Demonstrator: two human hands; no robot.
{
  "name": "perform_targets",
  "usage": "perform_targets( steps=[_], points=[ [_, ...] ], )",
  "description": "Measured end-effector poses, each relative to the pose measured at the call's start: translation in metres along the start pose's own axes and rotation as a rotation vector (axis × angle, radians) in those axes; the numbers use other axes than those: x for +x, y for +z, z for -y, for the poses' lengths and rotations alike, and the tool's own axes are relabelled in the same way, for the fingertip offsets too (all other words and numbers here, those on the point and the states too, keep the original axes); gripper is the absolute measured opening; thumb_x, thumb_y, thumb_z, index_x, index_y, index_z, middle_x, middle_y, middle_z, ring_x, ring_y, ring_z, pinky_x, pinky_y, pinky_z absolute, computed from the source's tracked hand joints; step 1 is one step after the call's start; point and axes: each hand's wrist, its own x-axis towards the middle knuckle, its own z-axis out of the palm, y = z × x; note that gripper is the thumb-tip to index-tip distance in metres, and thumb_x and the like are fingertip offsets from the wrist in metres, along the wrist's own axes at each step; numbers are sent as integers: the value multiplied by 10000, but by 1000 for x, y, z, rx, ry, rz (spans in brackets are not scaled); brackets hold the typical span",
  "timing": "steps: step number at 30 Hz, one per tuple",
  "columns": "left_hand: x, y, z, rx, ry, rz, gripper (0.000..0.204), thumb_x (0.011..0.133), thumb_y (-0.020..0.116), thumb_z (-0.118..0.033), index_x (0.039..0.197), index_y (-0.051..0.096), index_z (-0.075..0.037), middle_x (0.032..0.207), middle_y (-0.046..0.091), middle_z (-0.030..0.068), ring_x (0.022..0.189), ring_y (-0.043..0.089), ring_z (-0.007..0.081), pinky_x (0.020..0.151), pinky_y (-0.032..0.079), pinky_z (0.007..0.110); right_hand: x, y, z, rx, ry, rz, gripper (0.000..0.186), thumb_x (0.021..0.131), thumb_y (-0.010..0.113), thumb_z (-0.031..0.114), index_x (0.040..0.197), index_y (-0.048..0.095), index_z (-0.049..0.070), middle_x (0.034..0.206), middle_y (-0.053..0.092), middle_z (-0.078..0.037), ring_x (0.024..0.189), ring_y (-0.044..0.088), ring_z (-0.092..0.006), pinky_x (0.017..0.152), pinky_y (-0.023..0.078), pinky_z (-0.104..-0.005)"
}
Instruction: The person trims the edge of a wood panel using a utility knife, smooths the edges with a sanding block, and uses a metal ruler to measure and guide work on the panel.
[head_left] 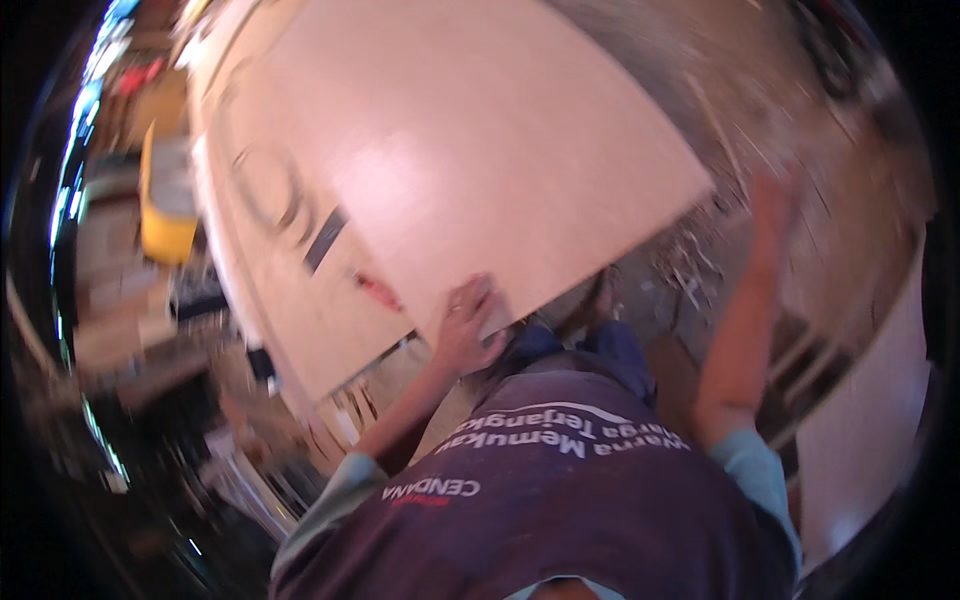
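Note:
A large pale wooden sheet lies slanted over another light board. My left hand rests at the sheet's near edge, close to its near left corner, fingers laid on the top face and thumb apart. To the right of the sheet, clear of its right corner, my right hand is in the air, its fingers smeared by motion. On the lower board, left of the sheet, are a dark flat strip, a small red object too blurred to name, and a thin looped ring.
A yellow-sided container stands beyond the board's left edge, amid blurred clutter. Curly scraps litter the floor right of the sheet. A smooth pale panel stands at the lower right, behind my right arm.

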Motion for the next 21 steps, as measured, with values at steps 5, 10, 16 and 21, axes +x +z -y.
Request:
perform_targets(
  steps=[5, 10, 16, 21],
  points=[
    [45, 54, -4, -218, -160, -499, 620, 825, 779, -218, 1390, 602, -34, 1490, 531, 238, 1387, 506, 416, 1165, 373, 550, 73, -123, 63, 427, -98, -248, 650, 946, 679, 200, 1554, 477, 88, 1291, 668, -157, 1097, 680, -333, 897, 563, -442],
    [-14, 130, 50, -377, -439, -751, 431, 855, 771, -183, 1240, 657, -26, 1279, 627, 187, 1170, 601, 378, 1036, 464, 484, -55, -108, 168, 476, -242, -16, 285, 959, 641, 112, 1218, 717, 20, 1016, 700, -140, 925, 686, -318, 801, 554, -412],
    [-91, 146, 135, -373, -653, -845, 335, 857, 768, -168, 1154, 674, -44, 1208, 642, 162, 1139, 609, 346, 1000, 462, 456, -204, -85, 302, 621, -769, 160, 211, 935, 677, 104, 1128, 732, 36, 980, 695, -153, 931, 676, -348, 849, 547, -456],
    [-149, 166, 209, -333, -739, -959, 336, 858, 758, -130, 1170, 664, -45, 1212, 639, 159, 1143, 606, 345, 999, 457, 457, -265, -97, 430, 559, -952, 318, 287, 959, 653, 153, 1223, 678, 43, 1069, 664, -187, 1068, 632, -373, 930, 526, -482]
  ],
)
